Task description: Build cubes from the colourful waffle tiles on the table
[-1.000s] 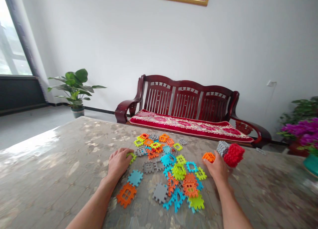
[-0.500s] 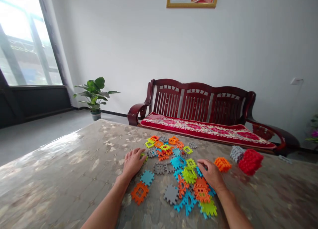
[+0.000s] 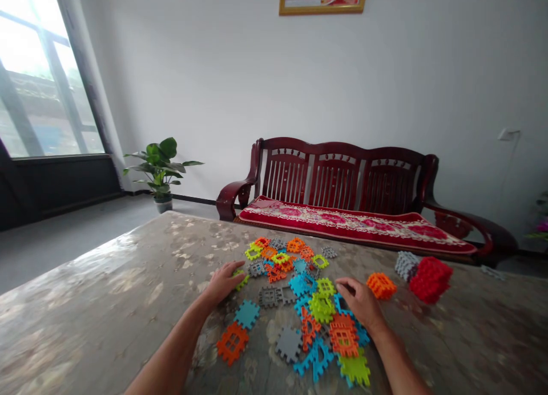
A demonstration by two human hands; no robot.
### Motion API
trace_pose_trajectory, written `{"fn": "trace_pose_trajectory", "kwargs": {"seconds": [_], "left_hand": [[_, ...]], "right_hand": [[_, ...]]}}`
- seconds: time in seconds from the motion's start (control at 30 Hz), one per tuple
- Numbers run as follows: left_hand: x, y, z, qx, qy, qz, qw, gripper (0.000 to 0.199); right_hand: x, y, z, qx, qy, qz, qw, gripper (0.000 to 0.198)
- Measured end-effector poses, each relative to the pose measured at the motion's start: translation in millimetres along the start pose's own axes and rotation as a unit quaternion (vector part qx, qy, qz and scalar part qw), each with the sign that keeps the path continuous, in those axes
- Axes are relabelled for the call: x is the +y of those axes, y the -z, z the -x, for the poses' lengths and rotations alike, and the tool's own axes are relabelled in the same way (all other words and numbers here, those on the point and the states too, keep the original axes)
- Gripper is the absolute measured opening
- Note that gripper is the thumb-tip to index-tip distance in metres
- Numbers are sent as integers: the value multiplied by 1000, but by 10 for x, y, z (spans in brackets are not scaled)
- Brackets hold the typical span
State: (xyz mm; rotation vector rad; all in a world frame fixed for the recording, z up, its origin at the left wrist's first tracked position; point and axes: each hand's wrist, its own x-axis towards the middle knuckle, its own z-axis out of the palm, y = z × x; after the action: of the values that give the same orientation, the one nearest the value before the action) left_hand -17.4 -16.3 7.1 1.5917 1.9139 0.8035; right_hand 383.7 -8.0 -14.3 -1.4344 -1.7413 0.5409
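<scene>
My left hand is at the left edge of a spread of toothed plastic building tiles, its fingers and thumb around a lime-green tile that they partly cover. Nearer me lie a plain teal tile and an orange window tile. On the right side of the spread, my right hand rests low with fingers loosely bent and no tile visible in it. Its fingertips are beside a lime-green window tile and a blue tile. Whether they touch is unclear.
An orange block, a grey block and a red block stand right of my right hand. Several overlapping tiles, among them a grey tile, cover the table between my hands. A wooden bench is behind.
The view has shifted slightly, so everything appears a little lower and farther left. More of the lime-green tile shows under my left hand. My right hand has hardly moved.
</scene>
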Motion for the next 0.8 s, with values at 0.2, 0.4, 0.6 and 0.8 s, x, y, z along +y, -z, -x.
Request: {"fn": "trace_pose_trajectory", "kwargs": {"seconds": [0.2, 0.4, 0.6, 0.8], "left_hand": [[4, 229, -51, 12, 29, 125, 992, 52], [321, 93, -513, 33, -51, -53, 997, 50], [728, -262, -1015, -20, -91, -148, 985, 61], [725, -502, -1172, -70, -104, -194, 973, 55]], "right_hand": [[16, -18, -11, -7, -11, 4, 1000, 34], [10, -34, -8, -3, -5, 12, 1000, 31], [26, -41, -11, -2, -8, 0, 1000, 30], [10, -44, -12, 3, -16, -4, 1000, 31]]}}
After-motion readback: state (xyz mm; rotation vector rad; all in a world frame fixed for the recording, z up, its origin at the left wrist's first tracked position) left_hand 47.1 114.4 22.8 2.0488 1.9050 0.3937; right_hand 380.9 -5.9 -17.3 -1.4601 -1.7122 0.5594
